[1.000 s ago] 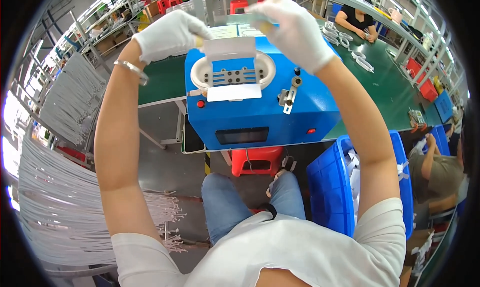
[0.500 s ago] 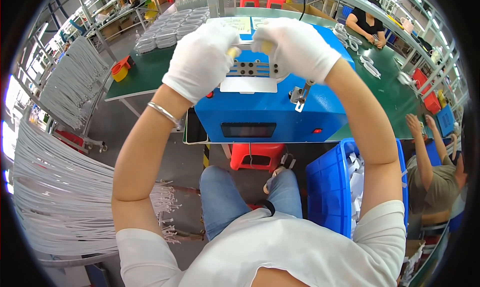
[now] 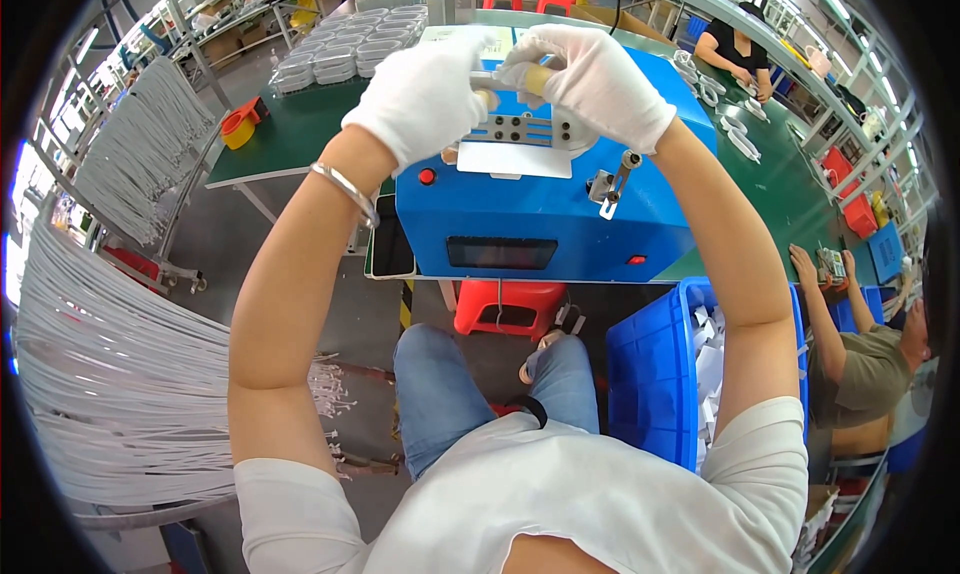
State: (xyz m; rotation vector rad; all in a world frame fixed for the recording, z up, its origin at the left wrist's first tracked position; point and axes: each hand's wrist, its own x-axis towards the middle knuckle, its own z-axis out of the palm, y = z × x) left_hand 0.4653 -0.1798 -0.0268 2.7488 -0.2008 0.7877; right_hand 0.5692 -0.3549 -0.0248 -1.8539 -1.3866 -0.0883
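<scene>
Gloved left hand and right hand curl their fingers at a narrow, pale strip over a blue machine; whether either grips it cannot be told. The gloves block the strip's ends and part of the slotted bracket below, behind a white plate. White loops lie right on the green counter; white cables crowd the left. Clear trays sit stacked beyond a yellow roll, and a blue bin holds white scraps.
</scene>
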